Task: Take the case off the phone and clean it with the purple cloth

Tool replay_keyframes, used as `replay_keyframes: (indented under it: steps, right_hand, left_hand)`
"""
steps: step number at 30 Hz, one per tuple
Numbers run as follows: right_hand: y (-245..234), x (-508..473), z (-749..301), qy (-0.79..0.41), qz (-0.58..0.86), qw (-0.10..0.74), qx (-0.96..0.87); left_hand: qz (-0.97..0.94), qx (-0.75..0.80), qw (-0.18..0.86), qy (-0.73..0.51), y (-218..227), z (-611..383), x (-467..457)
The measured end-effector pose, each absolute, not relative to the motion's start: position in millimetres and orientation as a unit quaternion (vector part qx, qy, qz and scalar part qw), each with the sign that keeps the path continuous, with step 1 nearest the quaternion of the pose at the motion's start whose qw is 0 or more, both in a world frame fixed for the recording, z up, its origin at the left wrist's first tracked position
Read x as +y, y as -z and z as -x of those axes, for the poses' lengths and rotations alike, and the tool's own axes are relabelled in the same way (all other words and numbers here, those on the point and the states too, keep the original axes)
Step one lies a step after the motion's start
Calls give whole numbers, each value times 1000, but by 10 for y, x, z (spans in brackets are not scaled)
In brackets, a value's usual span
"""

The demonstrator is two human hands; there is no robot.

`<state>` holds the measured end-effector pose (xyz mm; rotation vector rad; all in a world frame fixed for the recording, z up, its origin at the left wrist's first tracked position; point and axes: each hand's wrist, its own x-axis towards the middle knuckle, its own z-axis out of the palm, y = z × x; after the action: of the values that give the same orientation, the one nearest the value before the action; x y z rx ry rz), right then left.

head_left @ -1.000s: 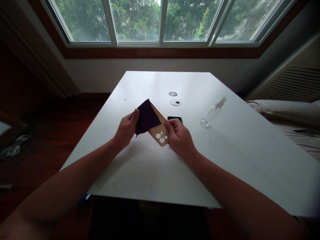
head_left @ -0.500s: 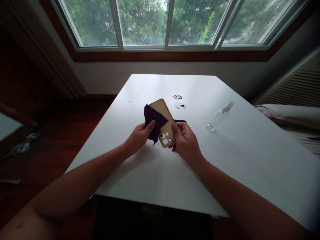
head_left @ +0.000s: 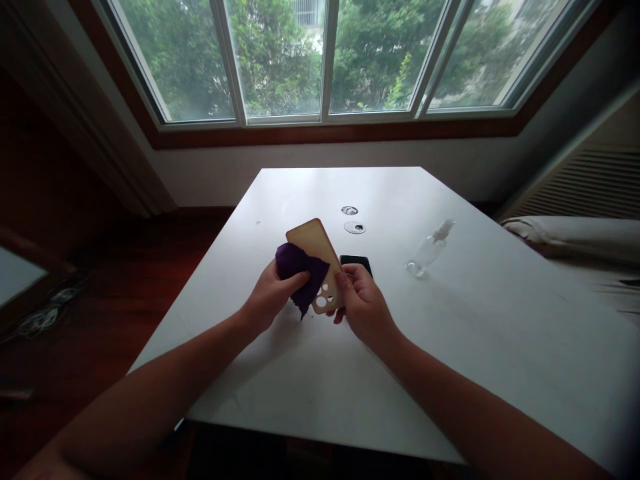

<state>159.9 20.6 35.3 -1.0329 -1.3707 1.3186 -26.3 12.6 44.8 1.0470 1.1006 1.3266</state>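
A yellowish, translucent phone case (head_left: 316, 237) with round camera holes is held tilted above the table. My right hand (head_left: 367, 298) grips its right edge, thumb on the near face and fingers behind. My left hand (head_left: 269, 297) is closed on a dark purple cloth (head_left: 300, 270), pressing it with the thumb against the lower left part of the case. The cloth covers some of the case's surface. Beyond my right hand lies a black phone (head_left: 357, 263), partly hidden by the hand.
The white table (head_left: 300, 387) spans the view below a window. Two small round items, one patterned (head_left: 349, 211) and one pale disc (head_left: 355, 227), lie toward the back. A clear spray bottle (head_left: 431, 248) rests at the right. Cables (head_left: 43, 317) lie on the floor at left.
The cloth has slid lower over the case, covering part of the camera holes. The camera view has tilted up slightly, and more of the black phone shows.
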Motion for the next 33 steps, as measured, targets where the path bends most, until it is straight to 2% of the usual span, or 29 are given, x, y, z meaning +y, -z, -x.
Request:
replay_keyframes:
  steps: [6, 9, 12, 20, 23, 26, 31, 33]
  right_hand:
    - [-419, 214, -1561, -631, 398, 457, -484]
    - [-455, 212, -1547, -636, 401, 471, -461]
    - [-462, 216, -1557, -636, 398, 464, -471]
    - [-468, 209, -1631, -511, 452, 365, -634]
    - [-442, 218, -1642, -494, 445, 355, -657]
    - [-417, 229, -1651, -471, 464, 366, -654]
    - [-449, 222, -1673, -422, 476, 469, -613]
    - [-457, 220, -1677, -428, 465, 467, -619]
  left_hand:
    - [-431, 455, 565, -536, -573, 239, 106]
    - [-423, 450, 593, -517, -620, 197, 61]
    - [-433, 461, 576, -517, -634, 170, 35]
    - [-446, 496, 540, -513, -599, 218, 61]
    - [-445, 514, 529, -508, -575, 243, 76]
    - [-435, 516, 543, -500, -579, 249, 86]
    - [-407, 516, 563, -501, -580, 222, 86]
    - [-412, 511, 568, -497, -559, 213, 80]
